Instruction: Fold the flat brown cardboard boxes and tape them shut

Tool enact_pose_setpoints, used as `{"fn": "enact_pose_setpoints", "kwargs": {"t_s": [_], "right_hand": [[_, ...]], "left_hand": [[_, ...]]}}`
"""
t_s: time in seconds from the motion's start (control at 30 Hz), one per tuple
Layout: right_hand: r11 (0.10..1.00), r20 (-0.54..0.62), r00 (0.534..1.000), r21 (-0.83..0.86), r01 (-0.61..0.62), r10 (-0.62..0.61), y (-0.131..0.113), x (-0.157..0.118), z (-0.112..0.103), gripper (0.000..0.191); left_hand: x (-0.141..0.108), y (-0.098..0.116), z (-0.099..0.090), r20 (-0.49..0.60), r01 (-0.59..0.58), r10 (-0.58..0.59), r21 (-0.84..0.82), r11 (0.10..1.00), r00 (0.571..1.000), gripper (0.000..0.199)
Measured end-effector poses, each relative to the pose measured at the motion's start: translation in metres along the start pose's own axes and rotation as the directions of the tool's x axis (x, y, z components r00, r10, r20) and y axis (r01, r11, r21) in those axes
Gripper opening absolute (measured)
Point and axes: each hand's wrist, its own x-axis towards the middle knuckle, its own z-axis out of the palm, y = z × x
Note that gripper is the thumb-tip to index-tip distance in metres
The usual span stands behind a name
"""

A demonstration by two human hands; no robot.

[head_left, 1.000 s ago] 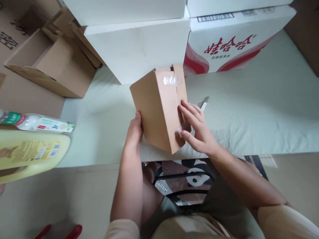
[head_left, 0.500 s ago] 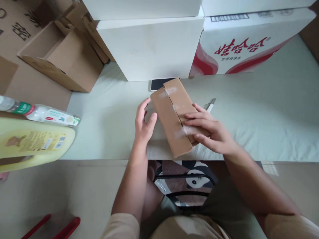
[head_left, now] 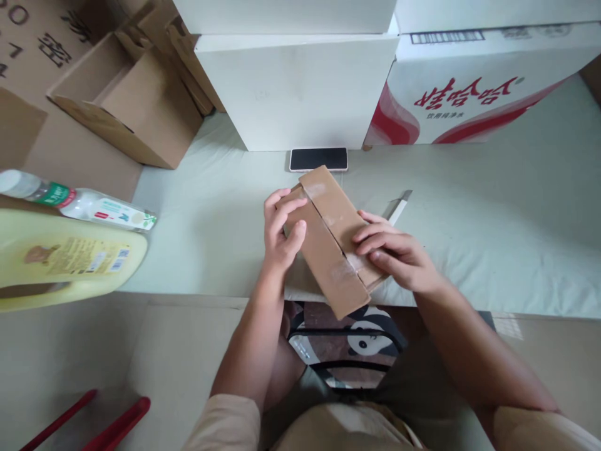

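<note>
A small brown cardboard box (head_left: 328, 238) lies slanted between my hands, overhanging the front edge of the bed-like surface. Whitish tape strips cross the seam along its top. My left hand (head_left: 284, 228) grips its upper left corner, fingers curled over the edge and thumb against the side. On the lower right side, my right hand (head_left: 392, 250) holds the box, its fingers bent across the top. A utility knife (head_left: 400, 208) with a white handle lies just beyond my right fingers. The box's underside is hidden.
A phone (head_left: 318, 160) lies flat behind the box, before stacked white cartons (head_left: 295, 94). At left are an open cardboard box (head_left: 141, 106), a clear plastic bottle (head_left: 106, 208) and a yellow jug (head_left: 75, 257). A panda-patterned stool (head_left: 345, 344) sits below the front edge.
My left hand has closed onto the box's upper left corner, where it was beside it before. The box has shifted towards me, and the phone behind it is now fully visible.
</note>
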Motion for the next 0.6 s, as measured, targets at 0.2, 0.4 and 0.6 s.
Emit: {"fn": "enact_pose_setpoints", "kwargs": {"t_s": [0.2,0.4,0.6], "right_hand": [[0.674,-0.478,0.752,-0.367,-0.641,0.454,0.034,-0.007,-0.021,0.029],[0.229,-0.367,0.627,-0.709,-0.667,0.687,0.041,-0.005,-0.024,0.031],[0.674,-0.475,0.691,-0.243,-0.698,0.545,0.029,0.002,-0.034,0.025]], "left_hand": [[0.0,-0.003,0.004,-0.002,-0.04,0.04,-0.04,0.998,0.999,0.039],[-0.001,-0.002,0.004,-0.007,-0.003,0.003,-0.061,0.998,1.0,0.039],[-0.001,0.004,0.006,-0.01,-0.009,0.009,-0.002,1.0,1.0,0.043]]}}
